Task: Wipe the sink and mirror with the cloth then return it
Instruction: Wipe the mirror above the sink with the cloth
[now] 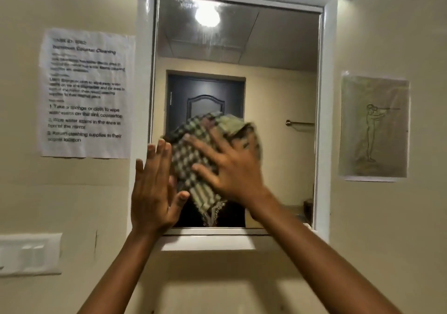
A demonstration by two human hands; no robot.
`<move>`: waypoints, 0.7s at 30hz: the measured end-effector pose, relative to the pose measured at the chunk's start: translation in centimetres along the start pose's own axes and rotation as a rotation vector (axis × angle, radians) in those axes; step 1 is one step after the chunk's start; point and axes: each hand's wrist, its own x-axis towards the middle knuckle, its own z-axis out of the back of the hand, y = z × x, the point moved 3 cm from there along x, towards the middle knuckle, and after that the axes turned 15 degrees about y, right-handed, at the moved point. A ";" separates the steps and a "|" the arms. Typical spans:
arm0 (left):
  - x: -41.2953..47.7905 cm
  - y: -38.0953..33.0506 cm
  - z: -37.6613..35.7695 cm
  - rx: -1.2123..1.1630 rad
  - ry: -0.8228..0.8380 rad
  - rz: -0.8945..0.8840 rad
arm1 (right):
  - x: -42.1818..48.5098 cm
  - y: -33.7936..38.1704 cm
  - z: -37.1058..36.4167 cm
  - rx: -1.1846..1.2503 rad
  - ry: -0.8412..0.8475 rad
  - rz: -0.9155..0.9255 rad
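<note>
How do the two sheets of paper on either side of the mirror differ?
The printed instruction sheet hangs left of the mirror and carries lines of text, partly blurred. The drawing sheet hangs on the right and shows a line drawing of a standing figure, with no text that can be made out. The instruction sheet looks white and larger; the drawing sheet looks beige, close to the wall's colour. Both are fixed flat to the wall, upright.

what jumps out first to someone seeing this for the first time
At centre, the right hand presses a checked cloth flat against the white-framed mirror, with the left hand open by its lower left edge. A printed instruction sheet hangs on the wall to the left.
</note>
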 end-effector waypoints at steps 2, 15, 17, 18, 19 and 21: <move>0.1 -0.5 0.2 0.049 -0.017 -0.037 | 2.7 -5.6 2.2 0.071 -0.059 -0.287; -0.2 0.0 -0.6 0.107 -0.038 -0.028 | 10.3 4.0 2.9 -0.135 0.063 0.120; -0.2 0.2 -0.7 0.120 -0.009 -0.027 | 11.5 2.4 3.7 -0.139 0.069 0.175; -0.2 0.2 -0.6 0.132 -0.002 -0.029 | 12.4 0.7 4.4 -0.118 0.048 0.156; -0.2 0.2 -0.6 0.147 0.001 -0.028 | 13.2 -1.4 5.3 -0.087 0.009 0.094; -0.3 0.0 -0.5 0.168 -0.005 -0.031 | 14.5 -7.3 7.7 0.003 -0.071 -0.142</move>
